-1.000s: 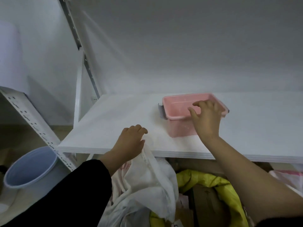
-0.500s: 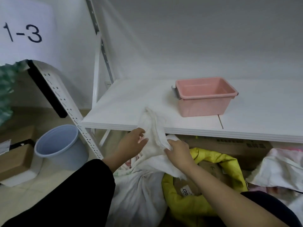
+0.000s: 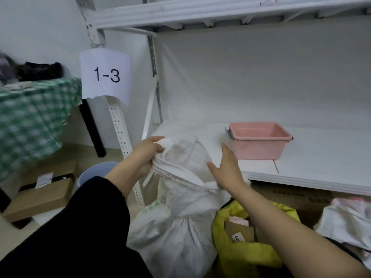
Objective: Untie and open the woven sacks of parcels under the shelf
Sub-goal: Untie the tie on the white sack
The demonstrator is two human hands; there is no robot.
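Head view: the white woven sack (image 3: 176, 227) stands on the floor at the shelf's (image 3: 313, 165) front left corner, its loose top rising in front of the shelf edge. The fabric is bunched tight lower down the sack. The left hand (image 3: 146, 155) is clenched on the top fabric, fingers curled into the folds by the hem. The right hand (image 3: 226, 167) is released, fingers straight and spread, its heel against the sack's right side just in front of the shelf edge.

Under the shelf, right of the white sack, a yellow sack (image 3: 241, 255) gapes open with a cardboard parcel (image 3: 239, 231) showing inside. Further right under the shelf lies another white sack (image 3: 345, 219). On the shelf sits a pink tub (image 3: 259, 141). On the shelf's left upright hangs a paper sign (image 3: 105, 75) reading 1-3. Left of the shelf, on the floor: a blue bucket (image 3: 96, 171) and a cardboard box (image 3: 40, 195).
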